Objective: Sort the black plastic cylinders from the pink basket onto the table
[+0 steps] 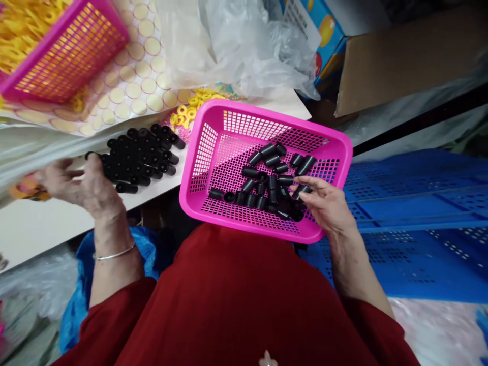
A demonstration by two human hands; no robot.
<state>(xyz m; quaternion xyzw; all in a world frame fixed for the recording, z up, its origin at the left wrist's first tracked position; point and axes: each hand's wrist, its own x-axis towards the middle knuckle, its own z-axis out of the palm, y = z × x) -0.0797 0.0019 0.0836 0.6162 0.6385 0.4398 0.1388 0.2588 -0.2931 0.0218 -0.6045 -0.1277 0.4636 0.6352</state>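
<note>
A pink plastic basket (267, 114) sits at my lap with loose black plastic cylinders (272, 183) in it, some lying, some upright. My right hand (326, 206) reaches over its right side, thumb and fingers closed on one short black cylinder (304, 190). To the left, my left hand (86, 185) is beside a tight group of black cylinders (133, 155) on the white table. Its fingers are apart and slightly blurred, the thumb close to the group's left edge. Most cylinders in that group stand upright with a hole on top; one lies at the front edge.
Behind the group are yellow ring-like pieces (186, 112) and a sheet of round stickers (131, 76). Another pink basket (76, 56) holds yellow pieces. Clear plastic bags (236, 46) and an open carton (396, 61) stand at the back. Blue crates (419, 203) are right.
</note>
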